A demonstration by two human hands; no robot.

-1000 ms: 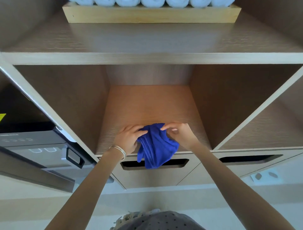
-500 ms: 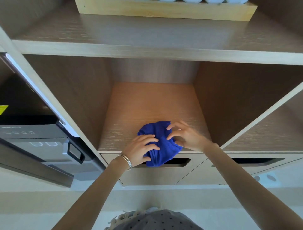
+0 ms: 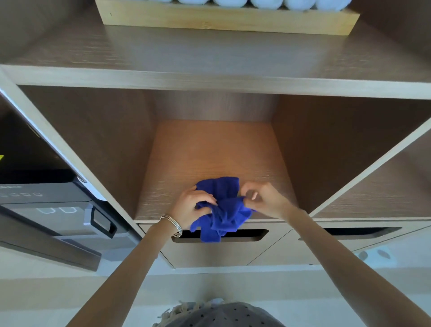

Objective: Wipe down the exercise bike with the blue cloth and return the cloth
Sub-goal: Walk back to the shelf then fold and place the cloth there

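rolled white towels (image 3: 256,2) cut off above

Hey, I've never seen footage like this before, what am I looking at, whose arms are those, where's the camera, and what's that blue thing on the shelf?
There is no machine here. The picture comes from a wide-angle camera worn on a person's head, looking forward and down, so the two bare arms reaching in from the bottom are that person's own.

The left hand, with thin bracelets at the wrist, and the right hand both grip a crumpled blue cloth with their fingers. The cloth sits at the front edge of an open wooden cubby, and part of it hangs down over the edge in front of a drawer slot below.

On the shelf above stands a wooden tray holding rolled white towels. To the left is a dark appliance with a handle. No exercise bike is in view.
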